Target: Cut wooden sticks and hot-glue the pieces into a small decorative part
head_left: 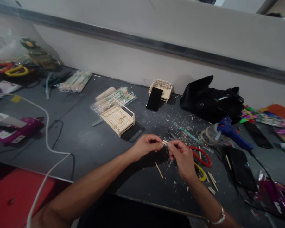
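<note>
Dim, flat light; soft shadows under the hands (165, 150); edges stretched (and rather blurred).

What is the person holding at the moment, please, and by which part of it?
A small pale star-shaped piece, pinched at its opposite sides between the left hand and the right hand.

We read no text, label, brand, number or sign anywhere. Green markings show on clear stick packet (75, 81) near wall and on second stick packet (125, 95), but we cannot make out letters. Pale patches on purple tool (20, 129) at left, too blurred for us to read. Same with pale patches on purple object (279, 198) at lower right.
</note>
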Action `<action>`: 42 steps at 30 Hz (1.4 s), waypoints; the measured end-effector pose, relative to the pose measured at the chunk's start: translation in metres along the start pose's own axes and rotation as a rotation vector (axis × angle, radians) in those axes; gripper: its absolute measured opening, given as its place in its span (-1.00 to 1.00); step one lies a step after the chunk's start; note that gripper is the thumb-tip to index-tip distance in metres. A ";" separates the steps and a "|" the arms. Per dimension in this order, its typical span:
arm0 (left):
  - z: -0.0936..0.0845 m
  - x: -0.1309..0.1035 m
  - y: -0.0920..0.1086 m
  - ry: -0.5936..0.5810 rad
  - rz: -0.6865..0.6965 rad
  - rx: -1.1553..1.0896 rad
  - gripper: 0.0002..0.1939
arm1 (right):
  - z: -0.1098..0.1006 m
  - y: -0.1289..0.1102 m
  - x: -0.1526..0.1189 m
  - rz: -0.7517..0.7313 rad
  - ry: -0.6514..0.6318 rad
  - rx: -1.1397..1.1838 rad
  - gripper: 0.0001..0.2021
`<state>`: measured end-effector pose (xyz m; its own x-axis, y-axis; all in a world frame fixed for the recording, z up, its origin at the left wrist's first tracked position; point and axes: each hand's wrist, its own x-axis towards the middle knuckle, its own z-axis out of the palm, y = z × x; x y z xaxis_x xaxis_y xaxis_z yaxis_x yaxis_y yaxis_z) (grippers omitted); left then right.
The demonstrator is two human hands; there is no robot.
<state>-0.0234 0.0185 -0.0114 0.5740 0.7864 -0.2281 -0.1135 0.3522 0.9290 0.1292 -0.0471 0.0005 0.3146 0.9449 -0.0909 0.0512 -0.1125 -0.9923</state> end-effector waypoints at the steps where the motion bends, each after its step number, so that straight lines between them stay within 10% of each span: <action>1: 0.000 0.000 0.000 0.004 0.002 -0.001 -0.71 | 0.000 0.000 0.000 0.002 -0.003 -0.002 -0.67; 23: -0.001 0.000 0.003 0.027 0.032 -0.014 -0.76 | -0.003 0.006 -0.001 -0.055 0.019 -0.036 -0.56; 42: 0.000 -0.002 -0.003 0.057 0.196 0.233 -0.77 | 0.006 0.003 -0.005 0.174 -0.110 0.116 -0.66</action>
<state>-0.0237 0.0157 -0.0140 0.5127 0.8572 -0.0482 -0.0249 0.0710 0.9972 0.1217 -0.0499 -0.0029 0.2033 0.9430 -0.2635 -0.1064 -0.2463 -0.9633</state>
